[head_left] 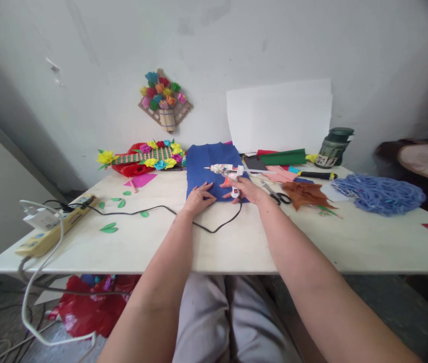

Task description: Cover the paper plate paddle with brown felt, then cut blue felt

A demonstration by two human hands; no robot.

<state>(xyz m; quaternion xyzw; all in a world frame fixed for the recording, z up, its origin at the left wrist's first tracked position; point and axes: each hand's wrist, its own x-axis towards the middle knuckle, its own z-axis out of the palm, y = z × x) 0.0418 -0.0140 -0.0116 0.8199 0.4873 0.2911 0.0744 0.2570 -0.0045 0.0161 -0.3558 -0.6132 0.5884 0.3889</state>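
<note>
A dark blue sheet [199, 171] of paper or cloth lies flat in the middle of the white table. My right hand [248, 190] grips the handle of a white hot glue gun [236, 174], whose nozzle points left above the sheet. From the gun's back end sticks a pale glue stick [261, 172]. My left hand [199, 197] rests on the sheet's lower left part, palm down with fingers stretched out. A black cord [161, 206] runs from the gun across the table to a power strip [43, 241].
Small green paper leaves [108, 228] are scattered on the left, near a flower-covered craft piece [142, 157]. To the right lie scissors [276, 195], brown crumpled material [307, 194] and blue yarn [384, 194]. A dark green bottle [334, 148] stands at the back right.
</note>
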